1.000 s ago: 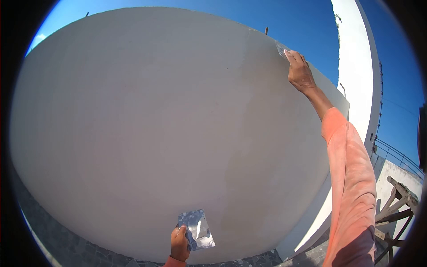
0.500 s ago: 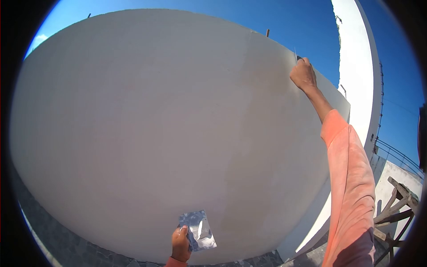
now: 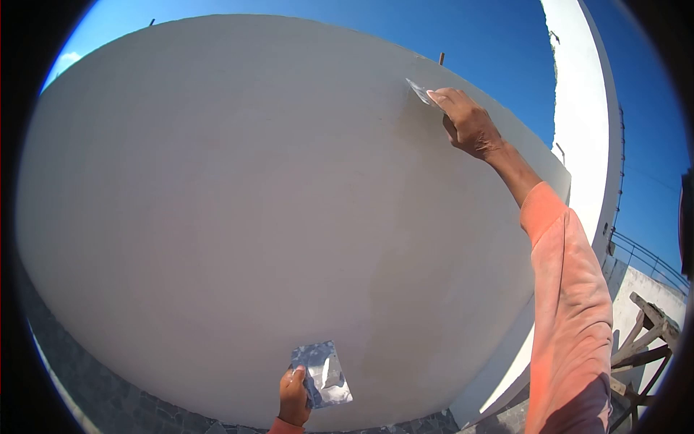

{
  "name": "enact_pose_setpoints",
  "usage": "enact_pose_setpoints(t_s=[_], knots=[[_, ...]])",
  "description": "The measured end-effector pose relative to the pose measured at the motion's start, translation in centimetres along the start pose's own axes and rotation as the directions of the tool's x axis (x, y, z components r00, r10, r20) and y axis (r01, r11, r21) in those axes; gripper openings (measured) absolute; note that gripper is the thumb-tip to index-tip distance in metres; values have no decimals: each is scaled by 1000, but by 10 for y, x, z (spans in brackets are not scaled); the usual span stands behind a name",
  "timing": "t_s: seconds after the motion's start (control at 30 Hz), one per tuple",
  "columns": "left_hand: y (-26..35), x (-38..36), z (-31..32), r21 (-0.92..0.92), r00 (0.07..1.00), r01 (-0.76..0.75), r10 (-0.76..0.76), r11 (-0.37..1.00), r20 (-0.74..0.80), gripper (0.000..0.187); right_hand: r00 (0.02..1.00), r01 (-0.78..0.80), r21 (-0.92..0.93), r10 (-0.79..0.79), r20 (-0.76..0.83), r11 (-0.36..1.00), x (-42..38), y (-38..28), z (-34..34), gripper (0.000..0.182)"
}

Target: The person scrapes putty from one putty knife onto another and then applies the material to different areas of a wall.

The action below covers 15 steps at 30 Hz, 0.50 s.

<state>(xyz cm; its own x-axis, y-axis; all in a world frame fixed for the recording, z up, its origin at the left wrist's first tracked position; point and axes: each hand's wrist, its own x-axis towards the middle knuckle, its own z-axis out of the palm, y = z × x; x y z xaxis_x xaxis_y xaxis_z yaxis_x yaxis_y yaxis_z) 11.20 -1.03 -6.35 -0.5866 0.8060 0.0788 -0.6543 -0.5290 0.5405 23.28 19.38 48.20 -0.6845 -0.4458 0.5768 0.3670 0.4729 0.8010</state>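
A broad, pale grey wall (image 3: 253, 202) fills most of the view, with a darker, damp-looking band (image 3: 412, 239) running down its right part. My right hand (image 3: 470, 124) is raised near the wall's upper right edge, its fingers wrapped round a thin flat blade (image 3: 423, 94). The blade points up and left and lies at the wall surface, near the top of the darker band. Low in the view, my left hand (image 3: 293, 398) grips a rectangular metal plate (image 3: 325, 376) with whitish material on its face. The plate is held in front of the wall's lower part.
A white pillar (image 3: 585, 108) rises at the right, beside the wall's end. Wooden trestle-like pieces (image 3: 647, 340) stand at the lower right, near a low white wall and a railing (image 3: 650, 260). Dark stone paving (image 3: 108, 390) runs along the wall's foot.
My right hand has moved left along the upper wall and turned, so the blade now shows flatter and points left. My left hand and the plate have barely moved.
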Motion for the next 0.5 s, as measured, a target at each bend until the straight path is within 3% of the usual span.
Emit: enact_pose_setpoints(t_s=[0.07,0.2,0.3,0.4,0.5], knots=[[-1,1,-3,12,1000,-2,2,1000,19,20,990,-55,8,56,-132,998,4,14,-2,41],[-4,3,-10,19,1000,1,-2,1000,26,19,896,-438,-87,428,-114,895,9,33,-1,37],[-1,0,-1,0,1000,9,-9,1000,0,19,729,-664,-195,683,45,722,14,24,1,36],[-2,1,-5,36,1000,17,-16,999,-6,18,684,-686,-240,721,107,687,22,9,10,35],[-3,2,-7,35,1000,9,-9,999,-1,19,781,-594,-222,621,69,773,33,0,20,26]])
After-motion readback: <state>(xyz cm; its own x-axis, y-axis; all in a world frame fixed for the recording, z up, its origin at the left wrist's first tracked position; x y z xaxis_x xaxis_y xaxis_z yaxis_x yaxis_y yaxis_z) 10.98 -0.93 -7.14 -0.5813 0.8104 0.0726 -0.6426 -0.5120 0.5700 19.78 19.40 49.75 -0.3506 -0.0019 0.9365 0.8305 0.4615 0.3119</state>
